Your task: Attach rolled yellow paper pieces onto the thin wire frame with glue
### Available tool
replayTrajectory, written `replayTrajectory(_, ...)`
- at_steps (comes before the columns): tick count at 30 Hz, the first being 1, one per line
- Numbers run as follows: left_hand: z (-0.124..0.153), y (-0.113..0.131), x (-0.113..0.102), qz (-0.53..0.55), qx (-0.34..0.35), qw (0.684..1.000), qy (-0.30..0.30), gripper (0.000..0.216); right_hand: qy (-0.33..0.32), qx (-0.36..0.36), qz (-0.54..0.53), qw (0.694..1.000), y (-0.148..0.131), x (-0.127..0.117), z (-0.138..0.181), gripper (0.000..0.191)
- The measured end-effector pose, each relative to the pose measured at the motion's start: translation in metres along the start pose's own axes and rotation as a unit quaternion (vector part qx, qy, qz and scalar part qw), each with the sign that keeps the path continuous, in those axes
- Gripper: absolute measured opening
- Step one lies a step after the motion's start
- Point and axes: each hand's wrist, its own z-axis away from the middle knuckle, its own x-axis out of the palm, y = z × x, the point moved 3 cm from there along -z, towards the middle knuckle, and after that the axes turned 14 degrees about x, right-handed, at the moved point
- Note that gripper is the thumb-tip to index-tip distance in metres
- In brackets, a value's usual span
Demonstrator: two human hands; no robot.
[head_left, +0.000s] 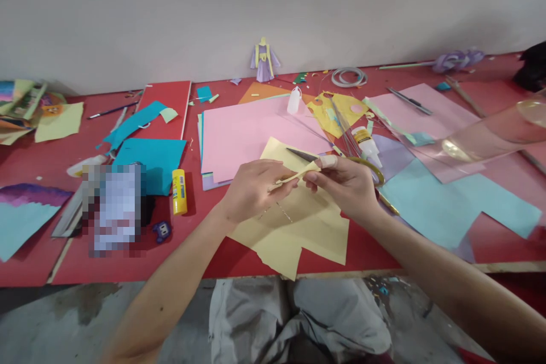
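Observation:
A small folded piece of pale yellow paper is pinched between both hands above the table. My left hand is closed on its left end, fingers curled. Thumb and fingers of my right hand grip the other end; one finger wears a white wrap. Gold-handled scissors pass behind the right hand, blades pointing left and handles showing past the knuckles; whether that hand also holds them I cannot tell. Beneath the hands lies a larger cut sheet of yellow paper with angular notches.
Pink sheets are stacked behind, with a small white bottle on them. A glue stick lies left. At right are a glue bottle, light blue paper and a clear cylinder. A paper figure leans against the wall.

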Motion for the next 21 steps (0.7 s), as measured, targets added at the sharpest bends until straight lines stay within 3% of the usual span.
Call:
replayTrajectory(5, -0.005, 0.004, -0.006, 0.204, -0.144, 0.968, -0.037, 0.017, 0.022, -0.009, 0.012, 1.000, 0.002, -0.001, 0.002, 0.025)
replayTrajectory(10, -0.004, 0.002, -0.005, 0.362, -0.214, 0.907, -0.029, 0.017, 0.000, -0.007, 0.008, 1.000, -0.001, 0.001, 0.003, 0.022)
replayTrajectory(21, 0.004, -0.007, 0.005, 0.508, -0.319, 0.797, -0.069, 0.024, -0.003, 0.012, 0.033, 0.999, 0.003, 0.001, 0.003, 0.026)
